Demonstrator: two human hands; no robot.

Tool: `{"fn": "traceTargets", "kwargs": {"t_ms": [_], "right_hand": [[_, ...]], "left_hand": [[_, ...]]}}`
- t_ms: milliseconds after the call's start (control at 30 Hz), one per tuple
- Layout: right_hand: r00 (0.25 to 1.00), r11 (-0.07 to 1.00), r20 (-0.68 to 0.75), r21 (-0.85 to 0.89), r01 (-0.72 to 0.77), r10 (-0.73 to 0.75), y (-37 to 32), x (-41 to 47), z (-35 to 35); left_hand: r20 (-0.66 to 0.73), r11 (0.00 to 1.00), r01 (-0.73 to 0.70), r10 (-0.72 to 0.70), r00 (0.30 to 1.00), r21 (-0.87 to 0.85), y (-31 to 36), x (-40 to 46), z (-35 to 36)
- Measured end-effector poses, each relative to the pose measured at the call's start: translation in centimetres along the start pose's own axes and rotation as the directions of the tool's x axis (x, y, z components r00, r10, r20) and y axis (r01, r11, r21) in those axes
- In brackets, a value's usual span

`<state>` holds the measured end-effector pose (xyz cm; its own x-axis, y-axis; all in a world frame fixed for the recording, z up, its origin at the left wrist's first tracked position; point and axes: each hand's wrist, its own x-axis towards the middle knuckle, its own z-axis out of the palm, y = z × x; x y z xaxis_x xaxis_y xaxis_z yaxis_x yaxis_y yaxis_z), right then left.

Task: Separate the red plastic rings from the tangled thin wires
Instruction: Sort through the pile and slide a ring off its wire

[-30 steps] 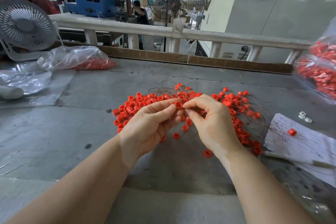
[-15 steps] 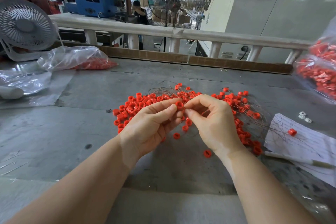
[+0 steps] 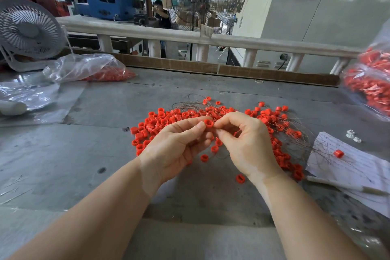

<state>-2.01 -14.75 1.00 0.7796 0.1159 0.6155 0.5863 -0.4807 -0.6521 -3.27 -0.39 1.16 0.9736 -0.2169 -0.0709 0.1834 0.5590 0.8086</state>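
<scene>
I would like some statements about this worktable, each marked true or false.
1. The left hand and right hand pinch one red plastic ring between them. True.
2. The pile of red plastic rings lies inside a metal bowl. False: it lies loose on the grey table.
3. A single red ring lies on the handwritten white paper. True.
4. The small white desk fan stands at the table's right. False: it stands at the left.
</scene>
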Motion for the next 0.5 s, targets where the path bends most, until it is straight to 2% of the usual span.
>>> {"fn": "traceTargets", "kwargs": {"t_ms": [500], "right_hand": [[1.0,0.999,0.007,-0.05,0.017,-0.017,0.09,0.0,-0.1]], "left_hand": [[0.035,0.999,0.031,-0.03,0.999,-0.024,-0.04,-0.08,0.11]]}}
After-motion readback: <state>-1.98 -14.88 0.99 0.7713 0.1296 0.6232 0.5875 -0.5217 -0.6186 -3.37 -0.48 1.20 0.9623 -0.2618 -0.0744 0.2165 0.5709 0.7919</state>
